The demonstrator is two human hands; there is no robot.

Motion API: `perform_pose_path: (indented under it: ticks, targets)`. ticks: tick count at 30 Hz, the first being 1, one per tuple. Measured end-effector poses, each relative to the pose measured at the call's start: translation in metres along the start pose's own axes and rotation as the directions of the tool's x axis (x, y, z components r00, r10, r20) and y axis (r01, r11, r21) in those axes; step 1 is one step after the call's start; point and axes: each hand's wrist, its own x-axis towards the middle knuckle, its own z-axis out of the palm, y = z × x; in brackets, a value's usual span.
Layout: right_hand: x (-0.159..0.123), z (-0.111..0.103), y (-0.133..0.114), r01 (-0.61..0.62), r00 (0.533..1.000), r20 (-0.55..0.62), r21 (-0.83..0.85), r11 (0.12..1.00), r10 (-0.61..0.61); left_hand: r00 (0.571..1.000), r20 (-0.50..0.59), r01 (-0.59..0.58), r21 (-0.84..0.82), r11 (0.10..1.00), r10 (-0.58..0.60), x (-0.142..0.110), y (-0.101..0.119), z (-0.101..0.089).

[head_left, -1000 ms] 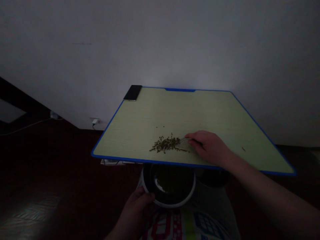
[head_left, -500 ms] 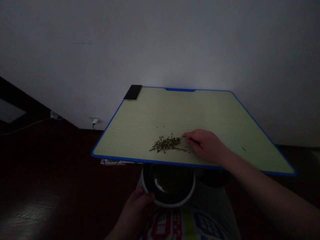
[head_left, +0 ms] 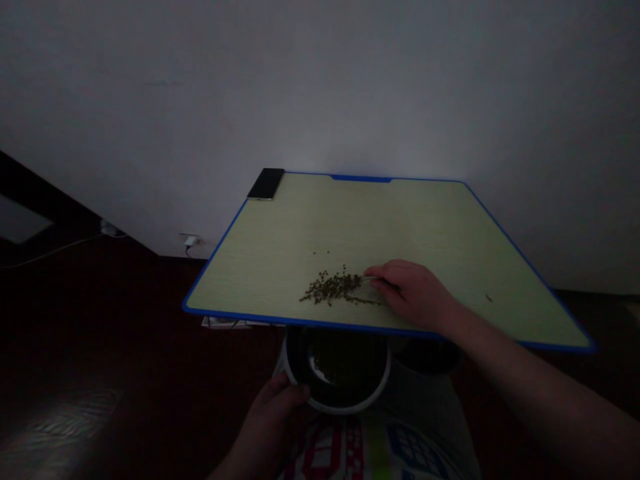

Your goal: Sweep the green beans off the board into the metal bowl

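Note:
My right hand [head_left: 407, 290] rests over the front part of the table [head_left: 400, 227], fingers pinched around the thin pale stems of a sprig with small brown round heads [head_left: 333, 287]. The heads spread leftward from my fingertips across the tabletop. Below the table's front edge, my left hand [head_left: 275, 407] grips the left rim of a pot-like bowl [head_left: 345, 407], its thumb over the rim. Small dark bits seem to lie inside the bowl, but it is too dim to make them out. The table edge hides the bowl's far side.
A dark phone [head_left: 267, 184] lies at the table's far left corner. A small brown scrap [head_left: 489, 297] is on the right side. Another dark round container [head_left: 427, 353] stands partly under the table edge. A white plug [head_left: 190, 241] sits in the wall at left.
Hardly anything differs. The sprig and my right hand have shifted only very slightly; my left hand stays on the bowl's rim.

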Motion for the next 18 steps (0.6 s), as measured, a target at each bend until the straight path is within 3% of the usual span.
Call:
perform_pose_path:
  ticks: [18]
  targets:
    - [-0.0005,0.0007,0.0014,-0.056,0.998,-0.032,-0.042,0.998,0.054,1.0,-0.003,-0.005,-0.017,1.0,0.005,0.0028,-0.0034,-0.0056]
